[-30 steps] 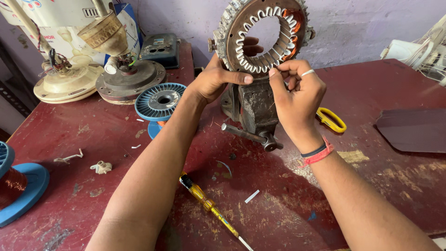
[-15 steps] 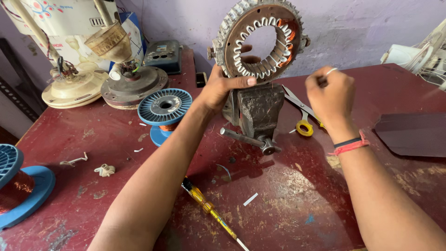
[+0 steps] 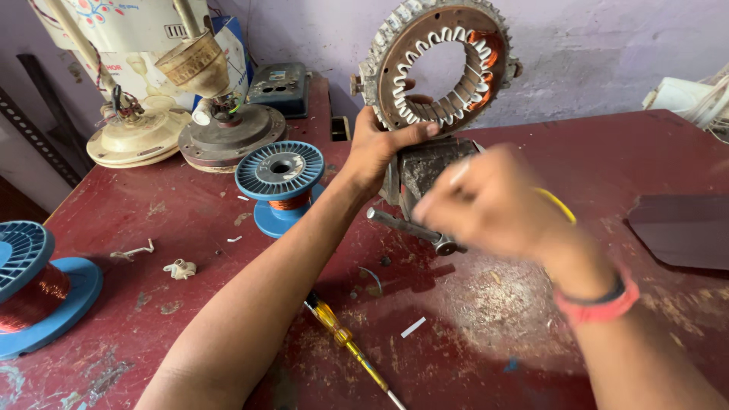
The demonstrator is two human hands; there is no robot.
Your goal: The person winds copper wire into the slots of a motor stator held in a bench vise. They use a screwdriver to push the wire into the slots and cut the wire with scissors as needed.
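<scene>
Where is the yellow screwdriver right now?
The yellow screwdriver lies flat on the red table near the bottom middle of the head view, just right of the person's left forearm and below the vise.

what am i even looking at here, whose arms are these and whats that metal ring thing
The view comes from a camera worn on a person's head, looking down at their own two bare arms over a worn red table. The left hand grips a ring-shaped motor core with copper windings, which stands upright in a small bench vise. The right hand is blurred in front of the vise; whether it holds anything cannot be told. On the table lie a yellow-handled screwdriver, blue spools of copper wire and, at the back, old fan parts.
</scene>
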